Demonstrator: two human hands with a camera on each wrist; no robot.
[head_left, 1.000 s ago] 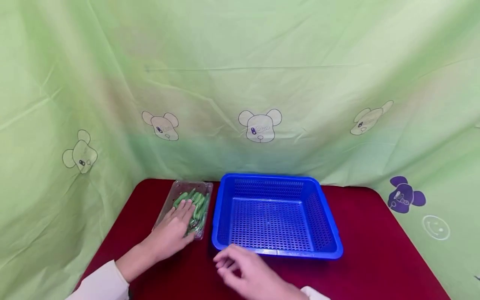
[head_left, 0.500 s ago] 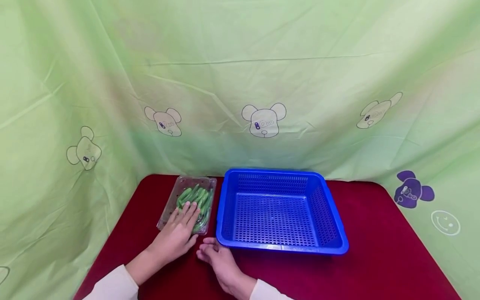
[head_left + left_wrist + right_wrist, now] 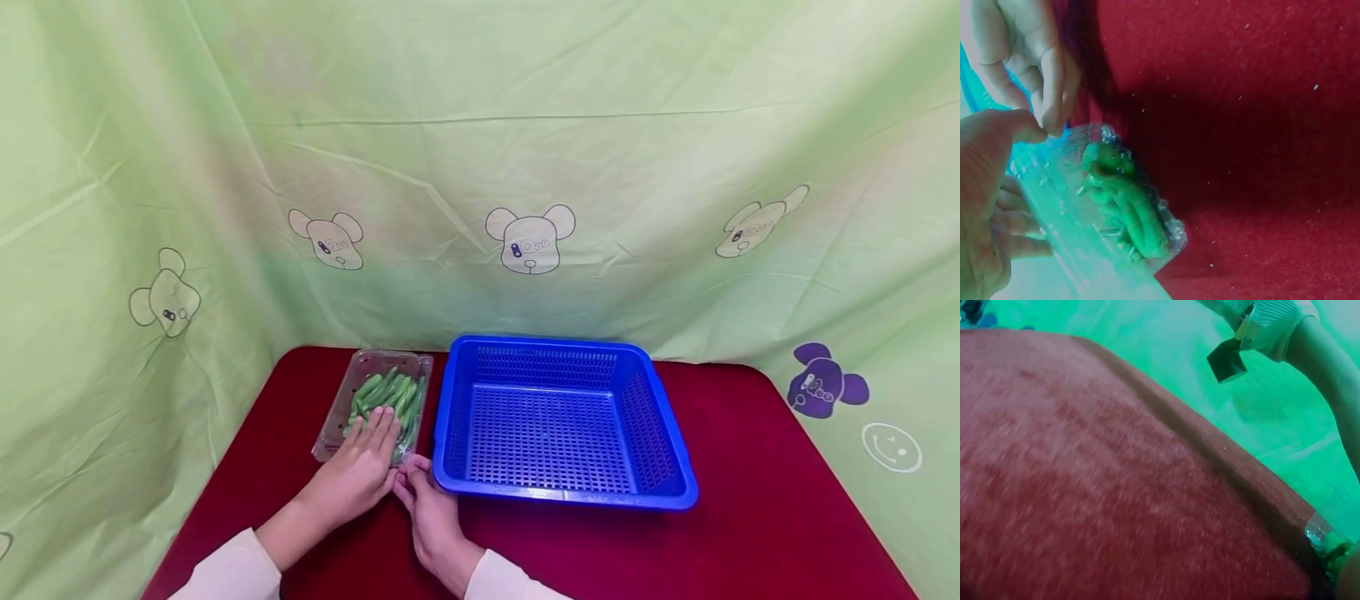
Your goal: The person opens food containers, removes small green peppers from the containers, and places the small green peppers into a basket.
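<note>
My left hand [image 3: 358,467] lies flat, fingers straight, on the box [image 3: 352,387] of green pods [image 3: 390,390]. My right hand [image 3: 423,500] touches its near corner beside the basket [image 3: 675,467], fingers loosely curled, gripping nothing I can see

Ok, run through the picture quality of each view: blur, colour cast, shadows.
Head view: sharp and evenly lit, edges bowed by a wide lens, soft shadow under the blue basket. Left wrist view: a strong green-cyan cast, the clear clamshell box of green pods near and soft, with a dark shadow beside it. Right wrist view: motion-smeared red tablecloth, little in focus.

A pale green curtain [image 3: 480,150] printed with cartoon bear heads hangs behind a red-covered table [image 3: 750,517].
</note>
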